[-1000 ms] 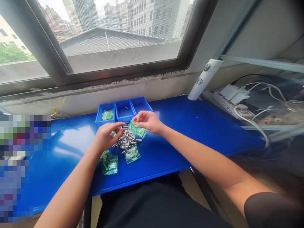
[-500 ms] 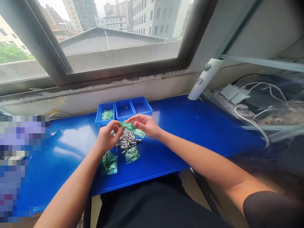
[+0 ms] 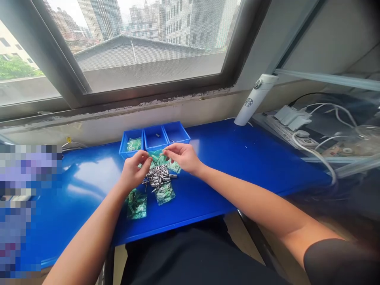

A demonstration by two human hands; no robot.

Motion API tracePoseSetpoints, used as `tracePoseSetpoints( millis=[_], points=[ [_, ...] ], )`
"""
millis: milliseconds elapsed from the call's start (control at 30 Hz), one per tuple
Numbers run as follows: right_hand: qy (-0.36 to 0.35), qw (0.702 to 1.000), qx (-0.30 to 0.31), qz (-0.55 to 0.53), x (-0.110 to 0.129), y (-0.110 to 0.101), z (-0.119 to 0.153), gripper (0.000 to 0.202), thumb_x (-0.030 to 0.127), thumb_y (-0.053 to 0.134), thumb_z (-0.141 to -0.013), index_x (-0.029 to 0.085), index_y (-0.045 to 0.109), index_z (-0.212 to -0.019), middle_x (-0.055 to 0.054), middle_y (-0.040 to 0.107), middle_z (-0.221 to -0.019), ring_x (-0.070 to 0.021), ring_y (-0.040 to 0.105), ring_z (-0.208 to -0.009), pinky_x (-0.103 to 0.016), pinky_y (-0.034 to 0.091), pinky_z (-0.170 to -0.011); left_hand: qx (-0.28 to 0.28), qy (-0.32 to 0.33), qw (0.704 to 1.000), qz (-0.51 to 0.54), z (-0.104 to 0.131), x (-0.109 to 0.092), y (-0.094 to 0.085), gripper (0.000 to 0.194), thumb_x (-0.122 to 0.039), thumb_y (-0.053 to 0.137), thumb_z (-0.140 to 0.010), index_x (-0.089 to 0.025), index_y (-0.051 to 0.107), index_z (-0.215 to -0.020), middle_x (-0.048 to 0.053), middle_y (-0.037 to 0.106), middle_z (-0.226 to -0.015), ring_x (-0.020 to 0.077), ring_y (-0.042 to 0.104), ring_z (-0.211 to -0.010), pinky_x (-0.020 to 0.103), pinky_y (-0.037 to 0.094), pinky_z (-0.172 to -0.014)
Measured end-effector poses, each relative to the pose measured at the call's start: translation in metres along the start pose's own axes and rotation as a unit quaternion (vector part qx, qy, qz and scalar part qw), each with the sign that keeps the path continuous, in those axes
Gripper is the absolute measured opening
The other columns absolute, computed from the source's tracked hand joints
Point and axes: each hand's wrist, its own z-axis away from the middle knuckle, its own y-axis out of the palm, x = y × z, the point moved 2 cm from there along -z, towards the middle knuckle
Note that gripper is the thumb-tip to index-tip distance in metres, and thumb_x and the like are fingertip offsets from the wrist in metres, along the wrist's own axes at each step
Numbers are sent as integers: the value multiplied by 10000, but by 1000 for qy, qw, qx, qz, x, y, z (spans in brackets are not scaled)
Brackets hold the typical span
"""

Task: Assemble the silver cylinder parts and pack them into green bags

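Between my hands a small green plastic bag [image 3: 159,158] is spread above a heap of metal pins [image 3: 158,174]. My left hand [image 3: 137,168] pinches the bag's left side; a thin dark piece shows by its fingertips, and I cannot tell whether it is held too. Thumb and fingers of my right hand [image 3: 182,157] are closed on the upper right edge of the same bag. Partly below the right hand lies another green bag [image 3: 175,166]. Nearer me are two filled green bags, one at the heap's front [image 3: 165,194] and one by my left wrist [image 3: 138,206].
Three joined blue bins [image 3: 154,144] stand behind my hands; green bags lie in the left one, a small dark part in the middle one. A white flask [image 3: 255,99] stands at the back of the blue table [image 3: 231,158]. Chargers and cables [image 3: 297,116] are at right.
My hands have drawn slightly apart and the green bag between them is spread wider. The right fingers have closed onto its edge. Heap, bins and other bags look the same.
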Motion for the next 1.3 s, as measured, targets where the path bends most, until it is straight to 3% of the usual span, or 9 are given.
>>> tracePoseSetpoints(
  millis=[167,300,367,433,600,733,967,1067,1300],
  points=[
    [-8,1000,-7,6,0,0,-1,365,489,803,-724,152,701,-821,-58,729,-785,-121,628,-644,-252,503,-557,-19,2,1000,-9,-2,-7,0,122,-278,569,-908,-204,529,-820,-49,539,-567,104,543,-496,238,440,-517],
    [-12,1000,15,20,6,-2,-8,398,524,777,-744,156,673,-856,-41,692,-739,-124,618,-625,-244,478,-518,-31,-51,997,-44,-12,-25,-5,160,-286,579,-897,-201,535,-768,-42,539,-557,103,542,-495,234,419,-501],
    [-24,999,24,28,13,-4,-12,401,531,763,-760,160,655,-866,-32,676,-736,-119,613,-620,-240,469,-516,-8,-72,996,-58,-18,-34,-6,98,-279,588,-893,-205,559,-836,-55,528,-531,97,509,-456,226,378,-465],
    [-42,998,37,41,22,-4,-15,382,523,743,-784,162,640,-856,-29,671,-758,-110,602,-621,-240,473,-532,-22,-82,995,-43,-22,-37,-8,95,-268,577,-901,-211,575,-977,-67,529,-532,98,498,-442,225,372,-459],
    [-69,989,60,119,38,1,-18,266,424,676,-845,160,670,-871,-25,671,-773,-121,600,-690,-255,475,-616,-92,-69,993,-4,-18,-21,-8,114,-302,597,-899,-200,596,-950,-59,519,-543,94,495,-448,221,371,-452],
    [-74,971,80,213,43,6,-19,174,326,667,-835,163,726,-840,-34,707,-822,-135,605,-757,-269,463,-682,-152,-57,986,-37,-9,-8,-8,98,-283,633,-871,-195,621,-912,-74,480,-531,73,435,-438,209,334,-446],
    [-46,972,68,222,29,5,-18,235,386,675,-833,167,758,-844,18,552,-583,-93,430,-539,-256,343,-537,-127,-94,987,37,-3,4,-3,170,-341,607,-902,-190,643,-971,-32,614,-582,108,582,-492,217,458,-490],
    [-69,976,33,204,16,1,-13,269,423,665,-839,171,758,-865,17,549,-575,-96,426,-530,-255,338,-524,-112,-92,989,40,-1,6,0,178,-354,613,-900,-185,654,-933,-19,646,-589,114,607,-484,221,484,-488],
    [-62,978,52,193,6,-4,-10,268,418,676,-820,165,745,-874,20,547,-553,-104,456,-514,-265,369,-528,-112,-99,988,47,1,5,3,169,-313,619,-891,-186,667,-990,2,710,-667,123,651,-499,243,524,-529]
  ],
)
